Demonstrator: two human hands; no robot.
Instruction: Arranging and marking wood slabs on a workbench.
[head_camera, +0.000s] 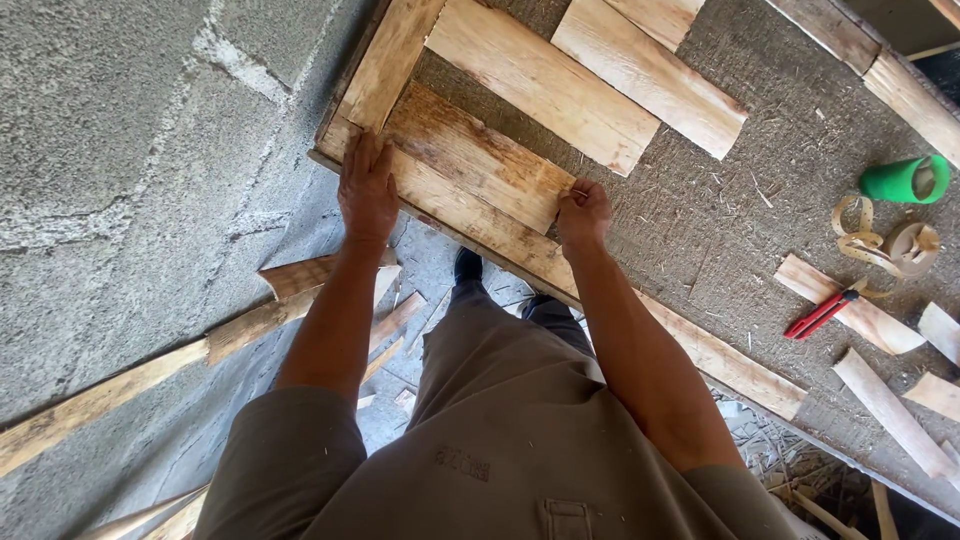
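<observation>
Grey trousers (500, 400) are seen nearest, below both arms. At the desk's (700, 220) near edge, a short stained wooden plank (470, 155) is steadied, seemingly for alignment: the left hand (367, 190) is pressed flat with fingers spread, the right hand (583, 212) pinched closed on its end. Its long axis runs diagonally, parallel to the pale edge board (560, 270).

place: rough woodworking workshop | surface: tabletop (700, 230) covered in coarse fibreboard, strewn with shavings | stock: sawn wooden planks (540, 80) laid side by side, offcuts (880, 320) at right | tools: red-handled pliers (820, 314), green tape roll (905, 180) far right | surroundings: bare concrete wall (130, 150) at left, scrap boards (150, 375) leaning against it
</observation>
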